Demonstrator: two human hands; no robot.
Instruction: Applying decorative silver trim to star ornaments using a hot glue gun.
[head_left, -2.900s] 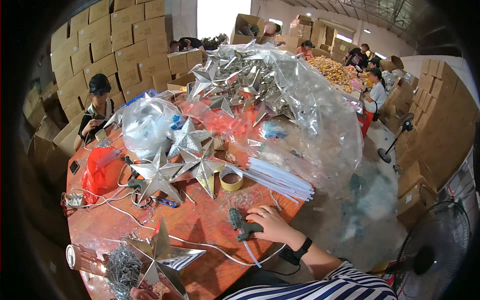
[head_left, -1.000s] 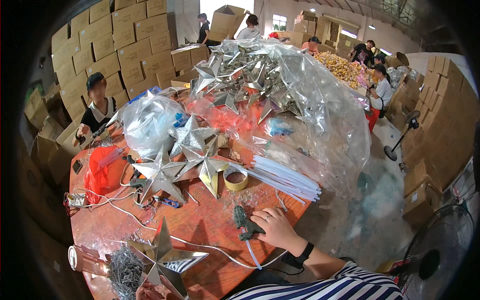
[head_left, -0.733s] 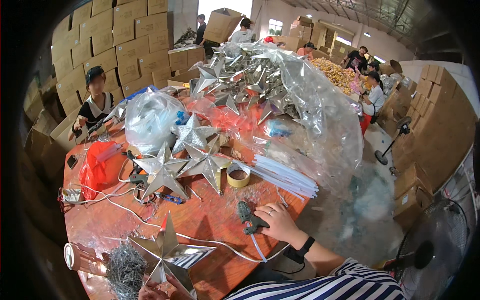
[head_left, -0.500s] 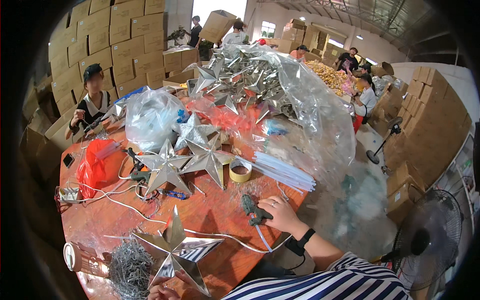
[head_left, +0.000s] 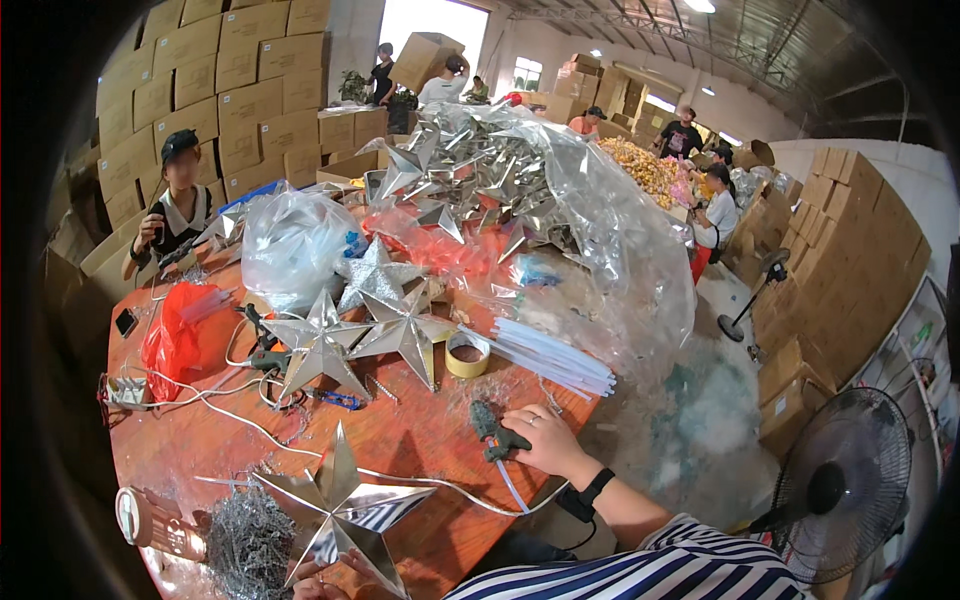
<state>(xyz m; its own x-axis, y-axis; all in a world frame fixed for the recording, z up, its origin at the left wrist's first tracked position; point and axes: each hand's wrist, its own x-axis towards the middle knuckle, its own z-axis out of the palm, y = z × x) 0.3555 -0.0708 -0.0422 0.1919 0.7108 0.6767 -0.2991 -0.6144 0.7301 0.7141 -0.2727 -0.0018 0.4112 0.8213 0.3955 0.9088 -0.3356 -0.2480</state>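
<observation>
My right hand [head_left: 545,440], with a ring on a finger and a black band at the wrist, is closed round a dark green glue gun [head_left: 492,432] on the red-brown table. A pale glue stick [head_left: 512,487] juts from its back end. At the lower edge, my left hand [head_left: 318,589] grips a large shiny silver star [head_left: 345,500] by its lower part; most of that hand is cut off. The star's mirrored faces reflect fingers and stripes. Beside it lies a tangle of silver tinsel wire [head_left: 250,540], next to a brownish lidded cup [head_left: 165,525].
Silver stars [head_left: 320,345], a tape roll [head_left: 467,355], a bundle of glue sticks [head_left: 545,355] and a second glue gun [head_left: 268,358] lie farther back. A white cord [head_left: 430,477] crosses the table. Behind are bagged stars [head_left: 480,170]; a fan [head_left: 840,485] stands right. A co-worker [head_left: 180,200] sits left.
The view has shifted slightly, so the table things sit a little farther left. Both hands keep their holds on the glue gun and star. In the background, a carried carton has moved slightly.
</observation>
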